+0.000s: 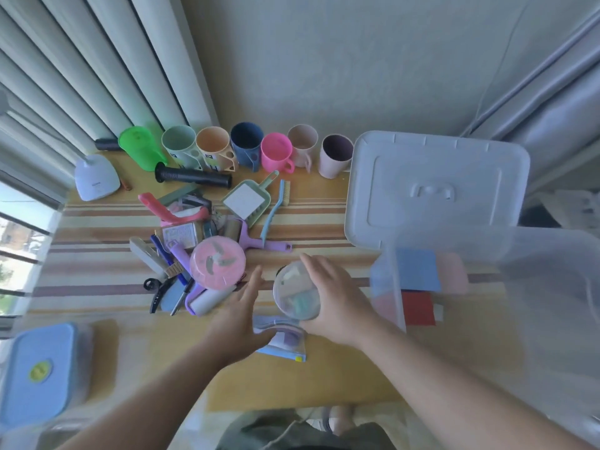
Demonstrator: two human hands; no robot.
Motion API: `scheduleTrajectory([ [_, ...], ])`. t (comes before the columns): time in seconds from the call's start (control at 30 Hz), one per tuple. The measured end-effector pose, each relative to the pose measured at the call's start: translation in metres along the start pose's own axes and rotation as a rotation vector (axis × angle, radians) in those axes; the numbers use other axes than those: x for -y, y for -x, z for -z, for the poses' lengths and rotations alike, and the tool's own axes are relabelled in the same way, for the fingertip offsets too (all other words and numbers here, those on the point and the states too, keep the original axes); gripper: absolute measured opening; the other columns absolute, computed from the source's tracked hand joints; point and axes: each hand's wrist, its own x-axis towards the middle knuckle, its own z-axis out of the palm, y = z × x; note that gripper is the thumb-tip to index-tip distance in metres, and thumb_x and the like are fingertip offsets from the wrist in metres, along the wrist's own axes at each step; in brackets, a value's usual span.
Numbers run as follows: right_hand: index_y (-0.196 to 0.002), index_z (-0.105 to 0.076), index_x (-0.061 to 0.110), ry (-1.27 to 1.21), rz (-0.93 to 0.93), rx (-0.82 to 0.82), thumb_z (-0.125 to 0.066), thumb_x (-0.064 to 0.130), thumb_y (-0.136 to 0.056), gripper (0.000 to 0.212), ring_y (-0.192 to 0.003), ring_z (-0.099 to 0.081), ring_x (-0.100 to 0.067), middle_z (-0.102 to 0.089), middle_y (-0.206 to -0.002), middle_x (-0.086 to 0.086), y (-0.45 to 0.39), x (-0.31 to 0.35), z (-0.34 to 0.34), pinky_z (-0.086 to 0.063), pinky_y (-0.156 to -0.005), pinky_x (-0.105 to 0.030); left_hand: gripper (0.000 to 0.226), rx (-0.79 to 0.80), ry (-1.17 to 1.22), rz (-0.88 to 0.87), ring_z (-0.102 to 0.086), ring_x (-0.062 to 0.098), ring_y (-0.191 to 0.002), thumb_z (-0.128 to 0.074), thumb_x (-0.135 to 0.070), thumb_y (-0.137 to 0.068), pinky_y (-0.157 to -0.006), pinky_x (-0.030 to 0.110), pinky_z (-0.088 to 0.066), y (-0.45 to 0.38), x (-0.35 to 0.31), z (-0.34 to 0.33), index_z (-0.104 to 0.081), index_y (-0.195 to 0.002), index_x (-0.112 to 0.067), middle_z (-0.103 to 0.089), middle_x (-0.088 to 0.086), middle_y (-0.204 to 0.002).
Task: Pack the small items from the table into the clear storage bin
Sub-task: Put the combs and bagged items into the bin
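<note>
My right hand point(337, 297) grips a round clear container point(293, 295) with pale green and white bits inside, held just above the table near its front middle. My left hand point(242, 315) hovers beside it on the left, fingers straight and holding nothing. Under both lies a flat light-blue zip pouch point(285, 347). The clear storage bin point(506, 287) stands at the right, with blue, pink and red flat pieces point(417, 271) in its bottom. A pile of small items sits left of the hands, topped by a pink round lidded box point(217, 263).
The bin's white lid point(435, 190) lies behind the bin. A row of coloured cups point(246, 147) lines the back wall beside a green jug point(139, 146). A green dustpan point(246, 199), a blue brush point(276, 206), a lamp base point(95, 178) and a blue-lidded box point(39, 371) also occupy the table.
</note>
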Motion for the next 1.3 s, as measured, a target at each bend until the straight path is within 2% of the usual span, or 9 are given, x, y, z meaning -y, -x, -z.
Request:
scheduleTrajectory([
  [0.1, -0.165, -0.01, 0.036, 0.02, 0.025, -0.068, -0.084, 0.05, -0.073, 0.119, -0.148, -0.028, -0.013, -0.022, -0.164, 0.017, 0.024, -0.009, 0.014, -0.04, -0.112, -0.033, 0.108, 0.134, -0.424, 0.061, -0.025, 0.024, -0.148, -0.073, -0.053, -0.078, -0.122, 0.039, -0.025, 0.003, 0.015, -0.036, -0.01, -0.163, -0.035, -0.027, -0.007, -0.162],
  [0.27, -0.164, -0.017, 0.033, 0.106, 0.088, -0.158, -0.087, 0.043, -0.071, 0.116, -0.144, -0.039, -0.019, -0.029, -0.163, 0.013, 0.053, -0.015, 0.037, -0.048, -0.109, -0.038, 0.068, 0.157, -0.669, 0.082, -0.048, 0.019, -0.127, -0.066, -0.045, -0.082, -0.111, 0.035, -0.028, -0.009, 0.013, -0.056, -0.043, -0.146, -0.045, -0.053, -0.012, -0.134],
  [0.43, -0.164, -0.024, 0.027, 0.098, 0.108, -0.284, -0.094, 0.042, -0.07, 0.119, -0.138, -0.043, -0.02, -0.033, -0.159, 0.009, 0.074, -0.017, 0.056, -0.041, -0.109, -0.032, 0.067, 0.074, -0.404, 0.125, -0.062, 0.019, -0.104, -0.059, -0.055, -0.068, -0.077, 0.031, -0.049, -0.014, -0.031, -0.022, -0.058, -0.133, -0.04, -0.062, -0.01, -0.114],
  [0.6, -0.165, -0.023, 0.027, 0.044, 0.009, -0.462, -0.091, 0.053, -0.066, 0.123, -0.147, -0.037, -0.013, -0.035, -0.16, 0.006, 0.109, -0.049, 0.119, -0.021, -0.117, -0.014, 0.055, -0.313, -0.182, -0.02, -0.059, 0.014, -0.092, -0.062, -0.052, -0.07, -0.069, 0.03, -0.044, -0.014, -0.115, 0.025, -0.065, -0.122, -0.032, -0.063, -0.012, -0.104],
  [0.67, -0.165, -0.018, 0.035, 0.012, -0.07, -0.475, -0.089, 0.06, -0.066, 0.124, -0.147, -0.033, -0.006, -0.029, -0.16, 0.016, 0.132, -0.075, 0.142, -0.024, -0.116, -0.017, 0.044, -0.398, -0.165, -0.105, -0.054, 0.005, -0.086, -0.071, -0.049, -0.076, -0.068, 0.028, -0.043, -0.017, -0.159, 0.027, -0.064, -0.117, -0.033, -0.059, -0.018, -0.097],
  [0.87, -0.164, -0.022, 0.031, 0.122, -0.388, -0.267, -0.093, 0.064, -0.06, 0.13, -0.15, -0.034, -0.02, -0.024, -0.165, 0.014, 0.213, -0.193, 0.165, -0.037, -0.119, -0.037, 0.024, -0.328, -0.09, -0.273, -0.06, 0.017, -0.077, -0.068, -0.049, -0.085, -0.065, 0.035, -0.048, -0.024, -0.285, -0.023, -0.063, -0.101, -0.032, -0.064, -0.011, -0.083],
  [0.97, -0.15, -0.029, 0.037, 0.196, -0.476, -0.121, -0.079, 0.069, -0.052, 0.115, -0.133, -0.047, -0.031, -0.03, -0.151, 0.015, 0.238, -0.236, 0.156, -0.048, -0.101, -0.04, 0.027, -0.272, -0.105, -0.262, -0.062, 0.021, -0.079, -0.07, -0.051, -0.085, -0.067, 0.038, -0.05, -0.022, -0.314, -0.06, -0.064, -0.102, -0.031, -0.066, -0.008, -0.086],
  [1.17, -0.16, -0.023, 0.023, 0.184, -0.381, 0.185, -0.081, 0.044, -0.062, 0.116, -0.146, -0.038, -0.033, -0.029, -0.16, -0.002, 0.209, -0.255, 0.129, -0.038, -0.118, -0.037, 0.027, -0.107, -0.048, -0.263, -0.059, 0.005, -0.089, -0.071, -0.052, -0.085, -0.075, 0.031, -0.049, -0.03, -0.331, -0.094, -0.065, -0.108, -0.038, -0.066, -0.016, -0.094],
  [1.3, -0.152, -0.03, 0.029, 0.251, -0.262, 0.233, -0.089, 0.03, -0.065, 0.106, -0.136, -0.05, -0.034, -0.03, -0.156, -0.002, 0.169, -0.25, 0.108, -0.052, -0.104, -0.041, 0.023, -0.149, 0.005, -0.192, -0.06, 0.004, -0.087, -0.07, -0.054, -0.086, -0.068, 0.025, -0.046, -0.038, -0.327, -0.098, -0.064, -0.104, -0.041, -0.066, -0.018, -0.091],
])
